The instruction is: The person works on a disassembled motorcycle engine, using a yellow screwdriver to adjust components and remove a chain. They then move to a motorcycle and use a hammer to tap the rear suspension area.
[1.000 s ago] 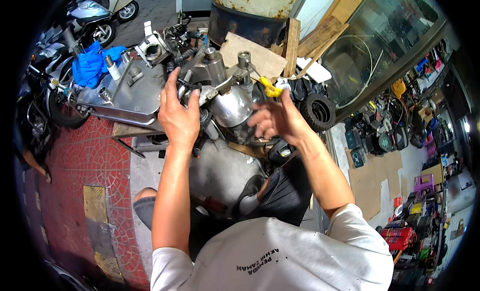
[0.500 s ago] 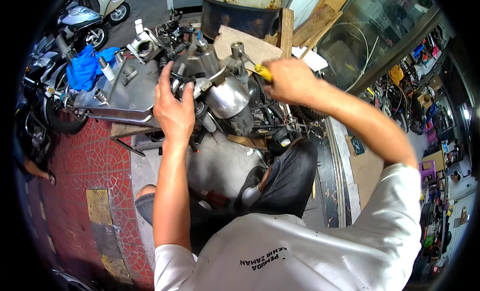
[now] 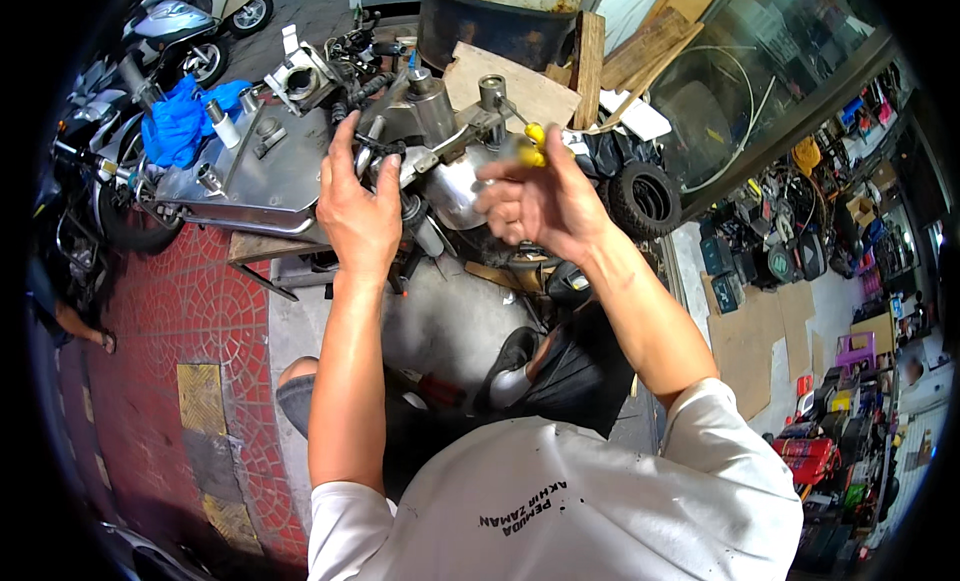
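Note:
My left hand (image 3: 358,213) is at the near end of a metal fork clamp (image 3: 452,141), thumb and forefinger on either side of it; its other fingers are hidden. The clamp slants away to a ring-shaped end. A screwdriver with a yellow handle (image 3: 535,134) leans from that far end, its shaft against the metal; the handle is partly blurred. Just below the handle is my right hand (image 3: 545,206), thumb raised and fingers apart, not closed round it. A shiny rounded metal housing (image 3: 455,191) sits under the clamp, and a grey metal cylinder (image 3: 430,109) stands behind it.
A metal-topped bench (image 3: 275,176) at left bears blue plastic (image 3: 180,131) and loose metal parts. A tyre (image 3: 643,199) lies at right, near wooden boards (image 3: 640,56). Parked scooters (image 3: 180,36) stand at far left, and a rusty drum (image 3: 485,31) behind. Shelves of parts line the right.
My right hand has let go of the yellow screwdriver handle and dropped below it, turning palm toward the clamp. My left hand keeps its place on the clamp. The whole view has shifted slightly.

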